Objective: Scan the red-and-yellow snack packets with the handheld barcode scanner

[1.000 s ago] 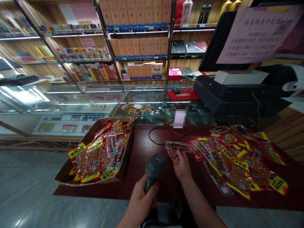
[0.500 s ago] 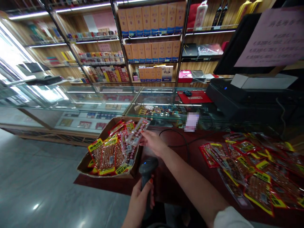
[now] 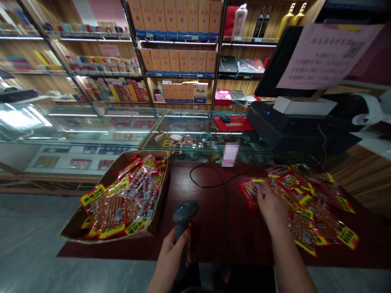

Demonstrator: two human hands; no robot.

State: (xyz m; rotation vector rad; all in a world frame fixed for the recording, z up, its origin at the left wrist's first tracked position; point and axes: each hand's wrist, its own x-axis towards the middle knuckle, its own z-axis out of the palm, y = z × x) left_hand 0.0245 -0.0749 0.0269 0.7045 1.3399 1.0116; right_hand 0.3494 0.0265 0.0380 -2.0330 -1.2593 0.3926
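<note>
Where the dark red table [image 3: 210, 228] meets its left edge, an open cardboard carton [image 3: 161, 205] stands slantwise, its near end reaching close to the near left corner; it is filled with red-and-yellow snack packets [image 3: 113, 215], and some clear-wrapped sticks [image 3: 139, 183] lie on top toward its right wall. To the right of the carton, at the near edge, the left hand [image 3: 172, 248] is wrapped round the handle of a dark handheld scanner [image 3: 185, 209], whose head is raised and bears a small blue light. A black cable [image 3: 225, 203] forms a loop near the middle of the far edge and runs toward the near edge. By the far edge is a pixelated pale card [image 3: 229, 154]; beyond it, a red mat [image 3: 233, 125] with a computer mouse [image 3: 225, 118] lies on the glass counter [image 3: 180, 122]. The right hand [image 3: 273, 205], palm down, reaches over the left margin of a heap of packets [image 3: 302, 232], its fingers against those beneath; whether it is closed on one cannot be told. The heap spreads over the right half, toward the right edge. Behind, a black monitor [image 3: 279, 61] carries a pink notice [image 3: 324, 57].
</note>
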